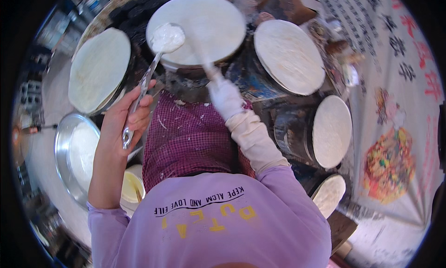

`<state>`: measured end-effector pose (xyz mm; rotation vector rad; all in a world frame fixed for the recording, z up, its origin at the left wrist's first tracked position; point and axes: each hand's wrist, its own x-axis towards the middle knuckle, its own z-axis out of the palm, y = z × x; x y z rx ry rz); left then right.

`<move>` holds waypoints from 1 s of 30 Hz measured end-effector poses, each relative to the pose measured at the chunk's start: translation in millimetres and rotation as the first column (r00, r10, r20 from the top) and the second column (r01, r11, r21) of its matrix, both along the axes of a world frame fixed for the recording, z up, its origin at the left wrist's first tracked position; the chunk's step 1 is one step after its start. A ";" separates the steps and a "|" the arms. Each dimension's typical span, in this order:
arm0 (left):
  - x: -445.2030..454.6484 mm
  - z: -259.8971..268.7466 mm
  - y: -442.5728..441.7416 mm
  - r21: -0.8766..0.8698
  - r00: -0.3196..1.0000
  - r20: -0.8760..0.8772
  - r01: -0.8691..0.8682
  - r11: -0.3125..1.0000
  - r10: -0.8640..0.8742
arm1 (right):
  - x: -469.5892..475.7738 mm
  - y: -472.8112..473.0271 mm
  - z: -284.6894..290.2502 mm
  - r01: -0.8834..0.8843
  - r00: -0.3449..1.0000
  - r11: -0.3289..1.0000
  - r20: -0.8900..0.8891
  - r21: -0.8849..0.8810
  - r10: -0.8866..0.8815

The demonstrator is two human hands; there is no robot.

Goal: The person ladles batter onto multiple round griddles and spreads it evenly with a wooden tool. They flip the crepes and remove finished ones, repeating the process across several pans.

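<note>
My left hand grips the handle of a metal ladle. White batter fills the ladle's bowl, which is over the left part of a round griddle in front of me. A thin white layer of batter covers that griddle. In a white glove, my right hand is closed around the handle of a batter spreader. The spreader's far end is blurred over the batter layer, so its shape cannot be made out.
Round griddles bearing pale flatbreads stand around me, one at left and several at right. A metal basin of white batter is at my left. Beside it is a small container of yellowish liquid. A printed banner hangs at right.
</note>
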<state>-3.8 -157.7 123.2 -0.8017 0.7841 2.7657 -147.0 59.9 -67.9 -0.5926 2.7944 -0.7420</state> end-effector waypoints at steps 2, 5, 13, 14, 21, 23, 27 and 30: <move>2.4 -1.8 5.9 0.034 0.999 -0.004 0.051 0.998 -0.051 | 39.6 9.7 -15.0 -0.113 0.994 0.991 -0.012 -0.065 0.113; 4.4 -5.0 11.8 0.151 0.988 -0.018 0.152 0.977 -0.151 | 66.8 34.6 -19.1 0.175 0.984 0.927 0.042 -0.332 -0.171; 5.6 -29.6 16.5 0.369 0.927 -0.008 0.352 0.860 -0.375 | 22.3 114.2 22.1 0.488 0.833 0.835 -0.150 -0.254 -0.532; 2.0 -33.4 19.9 0.367 0.918 0.000 0.370 0.854 -0.397 | 5.4 123.5 17.3 0.438 0.815 0.870 -0.308 -0.226 -0.490; -25.1 -43.6 29.5 0.232 0.881 0.083 0.437 0.869 -0.465 | -59.1 85.4 50.1 0.543 0.830 0.811 -0.282 0.217 -0.481; -35.4 -42.9 30.6 0.191 0.875 0.098 0.451 0.872 -0.474 | -76.0 96.1 39.6 0.484 0.868 0.828 -0.279 0.285 -0.412; -43.5 -37.8 31.9 0.150 0.870 0.094 0.469 0.871 -0.484 | -96.6 116.1 41.8 0.340 0.915 0.866 -0.340 0.365 -0.216; -48.8 -38.5 34.9 0.159 0.873 0.098 0.461 0.873 -0.479 | -109.9 117.0 70.3 0.358 0.894 0.833 -0.412 0.421 -0.176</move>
